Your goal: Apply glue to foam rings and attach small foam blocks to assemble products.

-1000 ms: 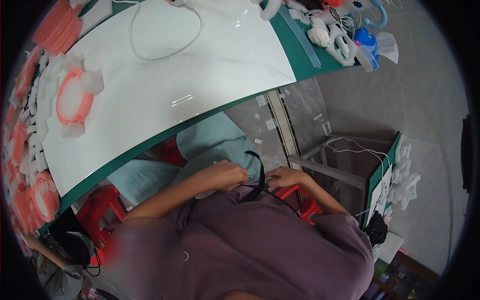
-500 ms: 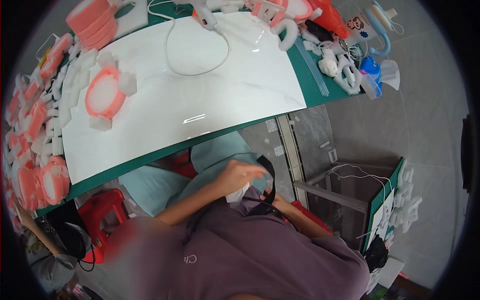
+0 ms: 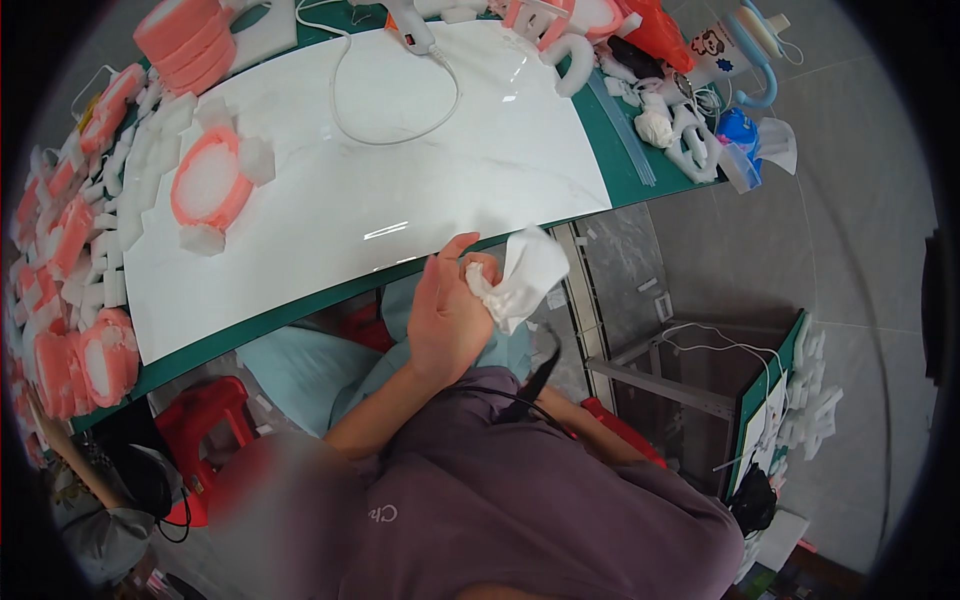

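My left hand (image 3: 447, 318) is raised just off the table's front edge, over my lap. A crumpled white tissue (image 3: 528, 275) is pinched between its curled fingers and flares out loosely to the right, while the index finger sticks up. My right forearm (image 3: 592, 432) reaches in toward my lap, and its hand is mostly hidden behind the purple shirt (image 3: 540, 500) and a black strap (image 3: 530, 385). On the white tabletop sheet (image 3: 400, 200) lies a pink oval foam ring with a white centre (image 3: 208, 182), with white foam pieces around it.
Pink and white foam parts (image 3: 75, 365) crowd the left edge. At the back, a white glue gun (image 3: 408, 25) trails its cord. Right back holds clear sticks (image 3: 622, 128), a blue tissue pack (image 3: 740, 140) and a cup (image 3: 725, 45). Another person's arm (image 3: 80, 462) is at lower left, near a red stool (image 3: 205, 430).
My left hand has risen from my lap toward the table edge, bringing the tissue up and into fuller view. My right hand has slipped further out of sight behind the strap.
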`<state>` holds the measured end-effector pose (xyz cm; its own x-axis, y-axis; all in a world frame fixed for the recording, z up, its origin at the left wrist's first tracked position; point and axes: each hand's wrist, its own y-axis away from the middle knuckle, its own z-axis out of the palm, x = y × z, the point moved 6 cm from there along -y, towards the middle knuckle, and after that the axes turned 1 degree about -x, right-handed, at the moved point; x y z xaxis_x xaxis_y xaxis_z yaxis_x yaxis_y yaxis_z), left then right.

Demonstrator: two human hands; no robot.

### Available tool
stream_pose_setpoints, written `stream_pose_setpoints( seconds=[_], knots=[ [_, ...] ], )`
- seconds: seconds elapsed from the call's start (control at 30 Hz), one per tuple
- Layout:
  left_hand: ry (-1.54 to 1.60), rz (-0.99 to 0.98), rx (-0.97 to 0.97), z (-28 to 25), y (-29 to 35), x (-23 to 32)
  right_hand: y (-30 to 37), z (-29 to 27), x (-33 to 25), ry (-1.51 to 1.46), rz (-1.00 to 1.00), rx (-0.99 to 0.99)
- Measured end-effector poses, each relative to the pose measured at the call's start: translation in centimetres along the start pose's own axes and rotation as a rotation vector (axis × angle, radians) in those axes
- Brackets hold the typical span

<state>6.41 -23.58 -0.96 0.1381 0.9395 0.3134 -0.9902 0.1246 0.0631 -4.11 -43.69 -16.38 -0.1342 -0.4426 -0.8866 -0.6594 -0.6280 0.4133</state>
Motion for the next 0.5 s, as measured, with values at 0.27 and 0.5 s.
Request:
stream_pose_setpoints(
  seconds=[0.27,0.5],
  knots=[
    [0.115,-0.118,0.034,1.4,-0.4,0.8,-7.6,3.3,2.1,-0.183,0.197,-0.122],
    [0.217,-0.173,0.043,2.4,-0.3,1.7,-0.5,-14.4,-10.5,0.605,0.542,0.016]
  ],
)
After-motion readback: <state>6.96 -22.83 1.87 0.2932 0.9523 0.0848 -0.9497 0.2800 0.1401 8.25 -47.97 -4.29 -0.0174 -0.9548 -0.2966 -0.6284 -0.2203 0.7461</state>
